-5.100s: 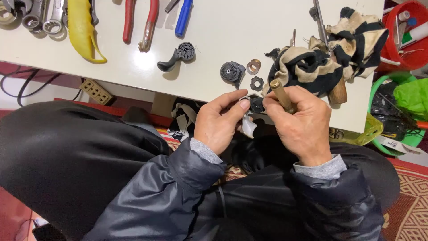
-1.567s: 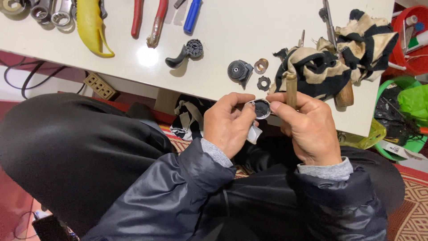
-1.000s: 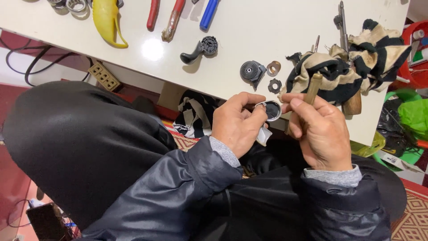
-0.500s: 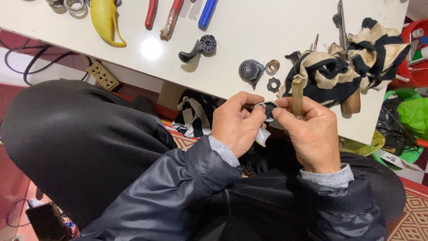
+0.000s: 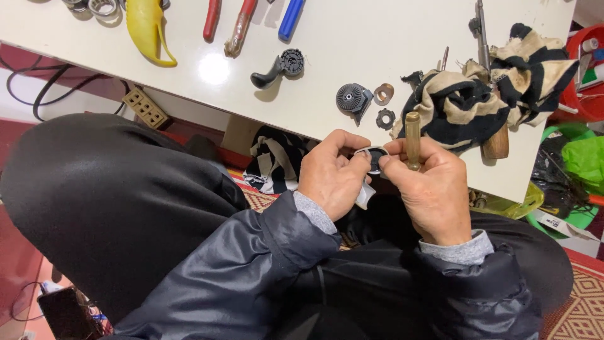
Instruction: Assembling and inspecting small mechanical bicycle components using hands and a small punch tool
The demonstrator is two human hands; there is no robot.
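Left hand (image 5: 330, 176) pinching small round part (image 5: 375, 157) steady; right hand (image 5: 431, 189) clasping tool handle (image 5: 413, 140), just below tabletop (image 5: 352, 56) edge.

A small repair workshop: a white bench (image 5: 352, 44) strewn with pliers (image 5: 242, 25), a screwdriver (image 5: 291, 17), loose machine parts (image 5: 353, 97), an oily rag (image 5: 484, 94), with a power strip (image 5: 146, 108) hanging below.

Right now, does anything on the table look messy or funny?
Yes. A striped rag lies crumpled in a heap over tool handles near the table edge, and small round parts sit loose beside it. Nothing looks spilled or broken.
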